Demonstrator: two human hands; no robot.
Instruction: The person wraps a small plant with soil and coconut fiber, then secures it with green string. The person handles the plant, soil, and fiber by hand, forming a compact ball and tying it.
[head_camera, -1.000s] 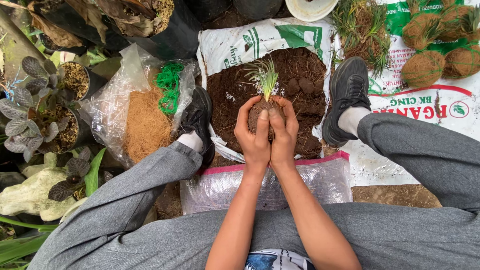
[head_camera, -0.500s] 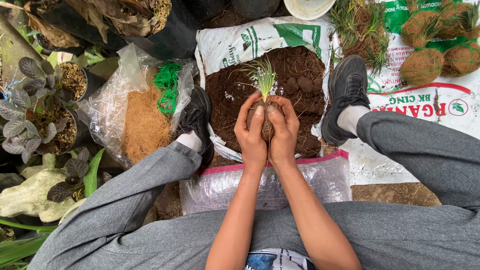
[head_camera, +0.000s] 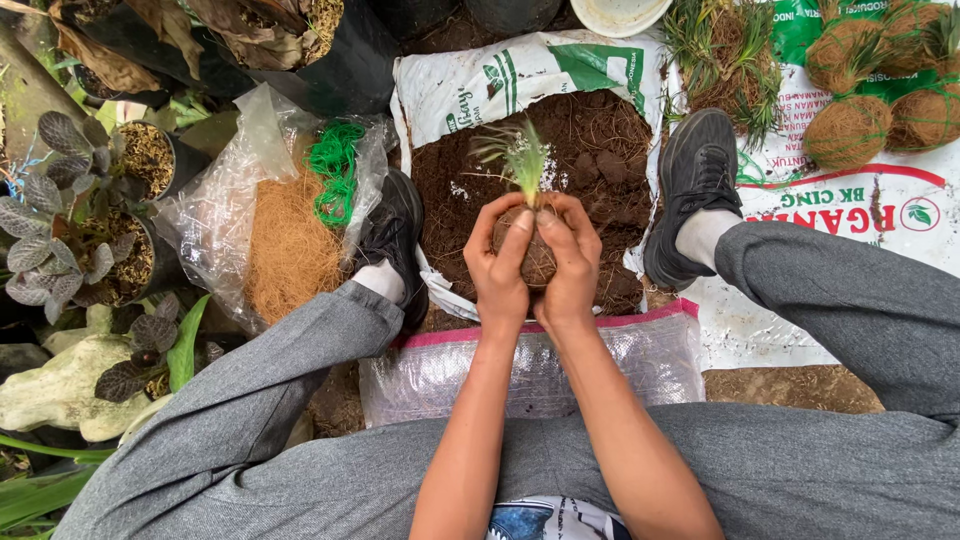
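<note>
My left hand (head_camera: 497, 262) and my right hand (head_camera: 570, 262) are cupped together around a brown ball of soil (head_camera: 535, 252) with a small grassy green plant (head_camera: 520, 155) sticking up from its top. I hold the ball over an opened white sack of dark soil (head_camera: 600, 150) lying flat between my feet. My black shoes (head_camera: 697, 185) rest at either side of the sack. My grey trouser legs frame the lower part of the view.
A clear bag of brown coconut fibre (head_camera: 290, 245) with green string (head_camera: 335, 170) lies left. Fibre-wrapped plant balls (head_camera: 850, 125) sit at the upper right on a printed sack. Potted leafy plants (head_camera: 70, 200) stand far left. A clear plastic bag (head_camera: 640, 360) lies near my lap.
My fingers have shifted slightly around the soil ball, pressing it; the ball and plant stay in about the same place.
</note>
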